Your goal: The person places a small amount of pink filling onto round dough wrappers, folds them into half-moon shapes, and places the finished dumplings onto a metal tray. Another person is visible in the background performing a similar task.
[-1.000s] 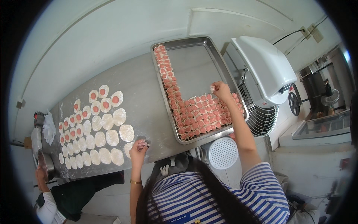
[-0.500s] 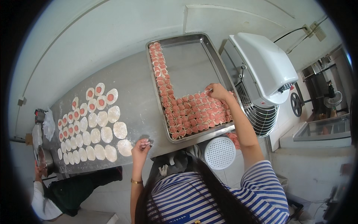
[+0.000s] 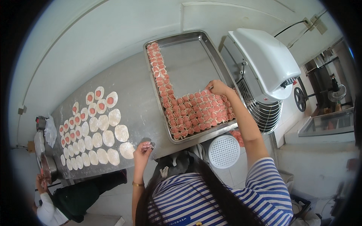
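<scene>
My right hand is closed in a pinch over the far edge of the dumpling block in a large metal tray. Its fingertips touch a small open-topped dumpling; the hand partly hides it. Rows of pink-filled dumplings cover the near part of the tray, and a narrow strip runs up its left side. At the table's near edge my left hand has its fingers bent together, thumb up; what they hold, if anything, is too small to tell. Round dough wrappers lie left of it, several bearing pink filling.
The floury metal table runs along the wall. Right of the tray stands a white mixer with a wire guard. Below the table edge is a white perforated stool. Another person works at a metal bowl on the far left.
My right hand has barely moved, still pinching at the dumpling rows' edge. My left hand stays by the table edge. The other person's hands at the bowl show more. The whole view has shifted slightly.
</scene>
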The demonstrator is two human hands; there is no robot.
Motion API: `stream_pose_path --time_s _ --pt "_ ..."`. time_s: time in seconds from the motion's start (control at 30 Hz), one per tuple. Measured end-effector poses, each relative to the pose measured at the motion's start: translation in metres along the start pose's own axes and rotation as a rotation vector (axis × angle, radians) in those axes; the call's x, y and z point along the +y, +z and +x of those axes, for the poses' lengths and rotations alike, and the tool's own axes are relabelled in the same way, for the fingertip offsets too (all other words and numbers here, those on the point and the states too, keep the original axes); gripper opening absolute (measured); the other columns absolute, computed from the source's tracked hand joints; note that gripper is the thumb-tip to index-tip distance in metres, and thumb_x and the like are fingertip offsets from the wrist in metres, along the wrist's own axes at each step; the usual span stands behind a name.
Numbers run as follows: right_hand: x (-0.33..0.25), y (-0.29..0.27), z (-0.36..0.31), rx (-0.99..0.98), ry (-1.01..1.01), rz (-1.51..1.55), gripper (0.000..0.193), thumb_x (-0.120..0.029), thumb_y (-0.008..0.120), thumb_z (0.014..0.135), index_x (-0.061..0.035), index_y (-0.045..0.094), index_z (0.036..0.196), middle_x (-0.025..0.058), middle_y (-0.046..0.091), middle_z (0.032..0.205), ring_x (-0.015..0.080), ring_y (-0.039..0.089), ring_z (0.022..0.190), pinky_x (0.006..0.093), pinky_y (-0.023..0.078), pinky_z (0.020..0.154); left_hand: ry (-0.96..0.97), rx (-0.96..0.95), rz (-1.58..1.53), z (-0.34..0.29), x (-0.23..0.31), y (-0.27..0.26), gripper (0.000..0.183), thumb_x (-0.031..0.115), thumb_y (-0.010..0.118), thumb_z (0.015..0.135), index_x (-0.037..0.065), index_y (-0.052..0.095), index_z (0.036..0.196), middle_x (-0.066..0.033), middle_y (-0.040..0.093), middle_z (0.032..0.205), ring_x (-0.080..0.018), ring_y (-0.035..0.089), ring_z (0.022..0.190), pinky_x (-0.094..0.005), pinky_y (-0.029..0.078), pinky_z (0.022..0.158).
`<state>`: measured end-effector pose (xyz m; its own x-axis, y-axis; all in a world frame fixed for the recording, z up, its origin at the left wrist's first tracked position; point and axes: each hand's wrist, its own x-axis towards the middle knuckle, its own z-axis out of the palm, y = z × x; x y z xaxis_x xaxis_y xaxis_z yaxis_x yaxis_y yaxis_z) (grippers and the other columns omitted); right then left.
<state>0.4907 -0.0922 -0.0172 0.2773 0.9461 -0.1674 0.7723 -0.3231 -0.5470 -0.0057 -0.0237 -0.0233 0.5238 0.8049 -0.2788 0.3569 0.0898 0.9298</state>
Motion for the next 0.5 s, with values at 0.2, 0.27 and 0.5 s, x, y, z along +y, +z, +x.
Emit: stream_pose_path --time_s 0.2,0.27,0.5 --pt "0.0 0.002 -0.001 0.059 -0.006 0.028 0.032 -0.001 0.056 0.066 -0.0064 0.072 0.093 0.0188 0.068 0.093 0.0337 0.064 0.088 0.0362 0.05 0.082 -0.024 -0.018 0.005 -0.001 0.003 -0.011 0.027 -0.006 0.062 0.079 -0.005 0.059 0.106 -0.0096 0.066 0.093 -0.0125 0.063 0.083 -0.0246 0.052 0.075" --pt "0.002 0.003 -0.002 0.04 0.053 0.016 0.032 -0.002 0.057 0.066 -0.0069 0.072 0.094 0.0178 0.068 0.096 0.0324 0.064 0.09 0.0345 0.05 0.083 -0.015 -0.019 0.008 0.0 0.002 -0.016 0.027 -0.006 0.062 0.079 -0.005 0.059 0.107 -0.0098 0.066 0.094 -0.0126 0.063 0.083 -0.0247 0.052 0.075" --pt "-0.007 0.0 0.006 -0.042 0.102 0.018 0.032 0.0 0.056 0.067 -0.005 0.072 0.094 0.0177 0.068 0.093 0.032 0.065 0.086 0.036 0.051 0.079 -0.014 -0.017 -0.027 -0.001 -0.018 -0.038 0.029 -0.006 0.062 0.08 -0.003 0.06 0.108 -0.0085 0.066 0.094 -0.0125 0.063 0.084 -0.0243 0.052 0.074"
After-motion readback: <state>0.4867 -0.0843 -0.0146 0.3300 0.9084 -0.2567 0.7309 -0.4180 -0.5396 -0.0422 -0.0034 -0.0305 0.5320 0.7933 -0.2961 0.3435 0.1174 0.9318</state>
